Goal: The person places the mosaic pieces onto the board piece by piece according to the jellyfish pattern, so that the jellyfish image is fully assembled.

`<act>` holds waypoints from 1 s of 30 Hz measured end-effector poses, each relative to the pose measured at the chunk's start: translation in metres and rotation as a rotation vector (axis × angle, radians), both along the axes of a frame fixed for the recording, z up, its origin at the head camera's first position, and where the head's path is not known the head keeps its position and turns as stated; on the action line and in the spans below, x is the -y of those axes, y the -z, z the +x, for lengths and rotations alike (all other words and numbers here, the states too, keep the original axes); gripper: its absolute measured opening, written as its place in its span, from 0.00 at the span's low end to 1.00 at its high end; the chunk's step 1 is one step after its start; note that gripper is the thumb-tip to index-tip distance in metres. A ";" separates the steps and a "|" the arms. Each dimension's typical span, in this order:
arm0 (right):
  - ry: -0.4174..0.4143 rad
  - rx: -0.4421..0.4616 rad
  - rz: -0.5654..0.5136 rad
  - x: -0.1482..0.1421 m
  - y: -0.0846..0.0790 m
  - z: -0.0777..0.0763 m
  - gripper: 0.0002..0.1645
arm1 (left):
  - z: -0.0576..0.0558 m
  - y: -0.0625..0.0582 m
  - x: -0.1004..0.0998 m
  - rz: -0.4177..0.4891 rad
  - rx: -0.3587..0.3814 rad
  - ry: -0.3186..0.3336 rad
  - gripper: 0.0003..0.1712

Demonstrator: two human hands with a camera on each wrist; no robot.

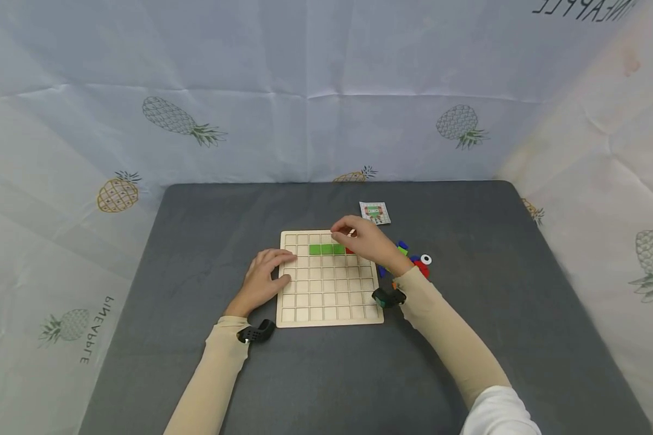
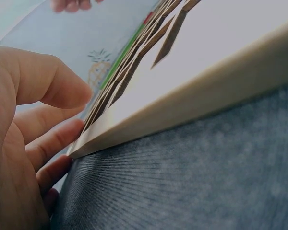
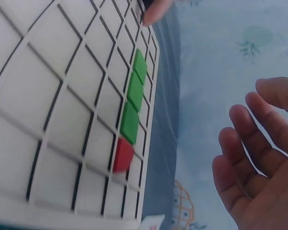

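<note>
A wooden grid board (image 1: pixel 329 300) lies flat near the middle of the tabletop (image 1: pixel 207 223), and in its second row from the far edge three green square tiles (image 1: pixel 326 249) sit side by side, with a red piece (image 3: pixel 123 155) next in line to their right; in the right wrist view one end of that piece looks cut or rounded rather than square. Those four are all that can be seen set in the grid; most other cells show bare wood, though the right hand (image 1: pixel 361 237) hides a few. Judging by this, the laying-out is at an early stage, with the loose pieces left to place. That hand hangs over the board's far right part, fingers loosely bent, thumb apart from them and no piece visible between. The left hand (image 1: pixel 263 272) rests at the board's left edge, fingers spread and thumb well apart from them, gripping no tile. Just right of the board, partly behind the right forearm, is a cluster of blue, green, red and orange loose pieces (image 1: pixel 421 270), along with a white disc (image 1: pixel 426 259) with a dark centre. Beyond the board's far right corner lies a small printed card (image 1: pixel 375 212), its picture including green and red. Pineapple-print cloth (image 1: pixel 315 133) hangs behind.
</note>
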State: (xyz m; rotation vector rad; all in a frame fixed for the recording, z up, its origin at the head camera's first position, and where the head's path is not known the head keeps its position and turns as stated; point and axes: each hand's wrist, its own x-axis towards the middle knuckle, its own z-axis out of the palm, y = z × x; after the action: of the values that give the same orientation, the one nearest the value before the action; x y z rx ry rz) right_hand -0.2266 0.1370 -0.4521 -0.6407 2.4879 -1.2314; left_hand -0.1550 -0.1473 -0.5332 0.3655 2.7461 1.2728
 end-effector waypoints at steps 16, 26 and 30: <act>0.224 0.012 0.114 -0.088 -0.011 0.005 0.21 | 0.001 0.000 0.000 -0.004 0.003 -0.002 0.25; 0.305 0.029 0.179 -0.122 0.007 0.006 0.24 | 0.001 0.001 -0.001 -0.008 -0.005 0.004 0.25; 0.304 0.041 0.177 -0.128 0.012 0.007 0.24 | 0.001 0.000 -0.001 -0.007 -0.009 0.004 0.25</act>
State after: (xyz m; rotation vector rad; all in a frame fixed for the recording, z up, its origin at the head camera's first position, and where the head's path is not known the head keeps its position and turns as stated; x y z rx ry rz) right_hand -0.2192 0.2651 -0.4639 -0.1960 2.6909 -1.0877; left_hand -0.1541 -0.1465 -0.5337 0.3773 2.7550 1.2632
